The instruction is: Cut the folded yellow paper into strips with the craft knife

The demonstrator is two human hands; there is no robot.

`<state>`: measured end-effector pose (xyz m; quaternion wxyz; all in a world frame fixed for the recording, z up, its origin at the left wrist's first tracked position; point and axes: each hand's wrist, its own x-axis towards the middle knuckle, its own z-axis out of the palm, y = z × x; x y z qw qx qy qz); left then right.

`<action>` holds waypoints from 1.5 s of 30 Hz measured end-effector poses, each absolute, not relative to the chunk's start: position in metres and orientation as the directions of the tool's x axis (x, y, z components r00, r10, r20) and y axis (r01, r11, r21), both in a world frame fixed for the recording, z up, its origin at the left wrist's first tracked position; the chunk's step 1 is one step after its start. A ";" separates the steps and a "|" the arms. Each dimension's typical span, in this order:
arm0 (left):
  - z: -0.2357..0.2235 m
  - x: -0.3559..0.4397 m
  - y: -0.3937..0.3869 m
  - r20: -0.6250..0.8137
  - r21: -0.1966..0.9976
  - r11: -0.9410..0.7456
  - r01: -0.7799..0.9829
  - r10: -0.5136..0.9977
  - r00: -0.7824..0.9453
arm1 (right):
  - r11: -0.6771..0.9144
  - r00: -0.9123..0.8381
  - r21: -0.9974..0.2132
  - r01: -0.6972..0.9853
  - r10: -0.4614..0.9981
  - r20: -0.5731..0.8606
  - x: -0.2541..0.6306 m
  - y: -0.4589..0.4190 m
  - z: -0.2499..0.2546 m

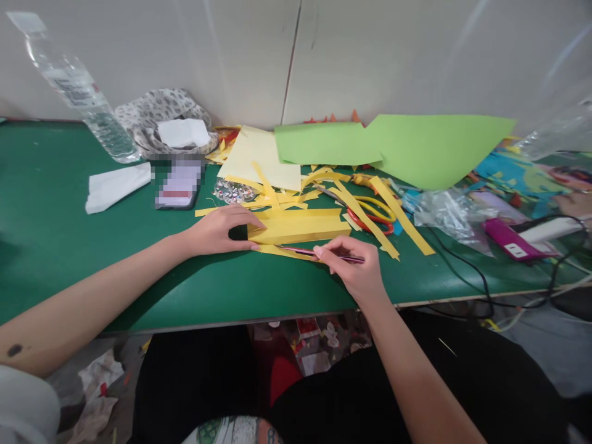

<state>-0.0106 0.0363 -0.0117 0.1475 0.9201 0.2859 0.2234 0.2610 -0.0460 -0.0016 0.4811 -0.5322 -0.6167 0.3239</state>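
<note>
A folded piece of yellow paper [300,225] lies on the green table, its creased flaps partly raised. My left hand [226,229] grips its left end, thumb at the near edge and fingers over the top. In my right hand [349,259] is a slim dark red and black pencil [303,251], held in a pinch. The pencil's tip points left, close to the near edge of the paper. Beneath and in front of that edge shows a narrow yellow flap or strip; which one I cannot tell.
Yellow paper strips [407,219] lie around red-and-yellow-handled scissors [374,216]. Behind are green paper [416,148], a cream sheet [259,154] and a bag of small beads [235,191]. A phone [178,185] and water bottle [87,98] stand left; a purple box [511,240] and cables lie right.
</note>
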 end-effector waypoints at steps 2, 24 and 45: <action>-0.012 -0.011 0.037 0.324 0.403 -0.789 0.464 0.597 0.734 | 0.229 0.009 -0.904 0.361 0.969 0.248 0.262 -0.046 -0.001; -0.009 -0.010 0.035 0.312 0.394 -0.795 0.461 0.588 0.746 | 0.202 0.058 -0.905 0.375 0.969 0.241 0.273 -0.057 0.002; -0.014 -0.012 0.035 0.468 0.318 -0.784 0.533 0.619 0.631 | 0.227 0.012 -0.869 0.439 0.966 0.258 0.277 -0.056 -0.004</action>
